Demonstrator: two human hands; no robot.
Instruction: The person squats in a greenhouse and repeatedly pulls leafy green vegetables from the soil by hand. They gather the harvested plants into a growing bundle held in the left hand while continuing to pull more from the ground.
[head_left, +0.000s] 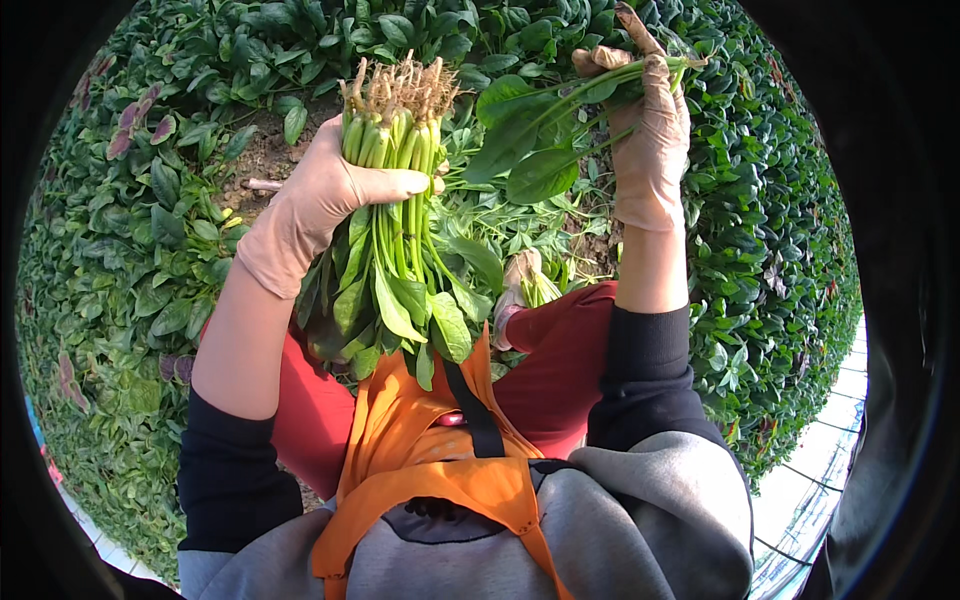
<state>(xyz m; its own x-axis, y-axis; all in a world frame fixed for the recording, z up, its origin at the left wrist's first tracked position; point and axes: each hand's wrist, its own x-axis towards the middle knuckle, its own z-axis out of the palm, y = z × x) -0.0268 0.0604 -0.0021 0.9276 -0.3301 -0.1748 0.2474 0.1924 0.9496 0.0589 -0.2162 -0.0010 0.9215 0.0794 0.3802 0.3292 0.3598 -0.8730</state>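
Note:
My gloved left hand [322, 195] is wrapped round a thick bunch of spinach [405, 230]. Its pale, trimmed-looking roots point away from me, and the leaves hang down toward my lap. To the right, my gloved right hand [650, 130] pinches a single spinach plant [545, 135] near its root end, with the stems between thumb and fingers. That plant's leaves spread left toward the bunch, apart from it.
Dense leafy plants [780, 260] grow on the right and more greens [110, 260] on the left. Bare soil [265, 150] shows between them. Loose greens [530, 215] lie in front of my shoe [512, 290]. An orange apron [430, 480] covers my lap.

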